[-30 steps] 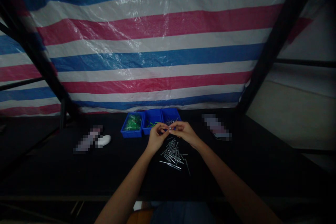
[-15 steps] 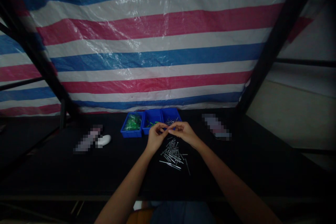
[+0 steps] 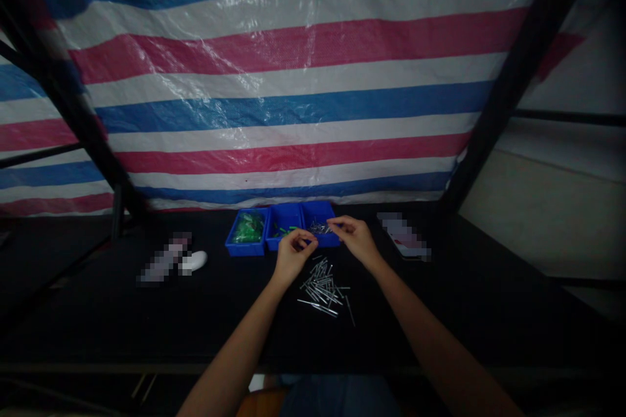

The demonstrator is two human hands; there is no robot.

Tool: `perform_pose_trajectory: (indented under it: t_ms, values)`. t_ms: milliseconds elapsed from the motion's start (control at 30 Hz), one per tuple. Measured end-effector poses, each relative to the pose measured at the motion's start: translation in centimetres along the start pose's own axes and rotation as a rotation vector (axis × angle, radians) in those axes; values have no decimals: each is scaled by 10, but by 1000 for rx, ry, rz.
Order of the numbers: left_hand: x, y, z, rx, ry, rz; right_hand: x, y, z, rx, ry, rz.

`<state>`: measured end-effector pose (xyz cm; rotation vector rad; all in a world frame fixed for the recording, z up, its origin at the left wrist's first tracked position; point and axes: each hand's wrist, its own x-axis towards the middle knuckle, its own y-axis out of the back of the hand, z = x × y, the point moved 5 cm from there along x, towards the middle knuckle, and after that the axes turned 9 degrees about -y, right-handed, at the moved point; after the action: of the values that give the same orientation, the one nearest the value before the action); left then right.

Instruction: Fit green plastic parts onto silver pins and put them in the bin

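Note:
My left hand is held in a pinch in front of the middle blue bin. Whatever its fingertips hold, if anything, is too small to make out. My right hand is apart from it, thumb and forefinger pressed together at the right blue bin, which contains small metal pieces. Any item in that pinch is also too small to tell. Just below the hands, a loose pile of thin metal rods lies on the black table. A few green pieces are in the middle bin.
The left blue bin contains green pieces in clear plastic. Farther left are a white rounded object and a blurred-out item; a phone-like item lies right. A striped sheet hangs behind.
The hands were together at the fingertips and are now apart. My right hand has moved right and slightly up, to the right bin; my left hand has barely moved.

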<state>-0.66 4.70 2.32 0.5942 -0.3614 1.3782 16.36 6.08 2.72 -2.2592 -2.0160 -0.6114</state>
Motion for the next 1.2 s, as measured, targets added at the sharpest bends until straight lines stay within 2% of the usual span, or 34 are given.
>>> perform_pose_trajectory:
  t_ms: [100, 200, 467, 800, 967, 1100, 1200]
  values:
    - [0, -1, 0, -4, 8, -2, 1, 13, 0, -161, 83, 143]
    - [0, -2, 0, -15, 4, 0, 0, 17, 0, -301, 92, 202]
    - [-1, -3, -3, -17, -2, -10, -4, 2, 3, -474, 54, 162]
    - [-1, -2, -5, -11, 19, -3, -4, 5, -4, -331, 94, 146]
    - [-1, 2, -5, -4, 4, 35, -9, -6, -11, -308, 124, -49]
    - [0, 4, -4, -21, 15, 61, -15, -18, -10, -446, 104, -232]
    - [0, 4, -2, -30, 28, 64, -18, -22, -8, -565, 95, -282]
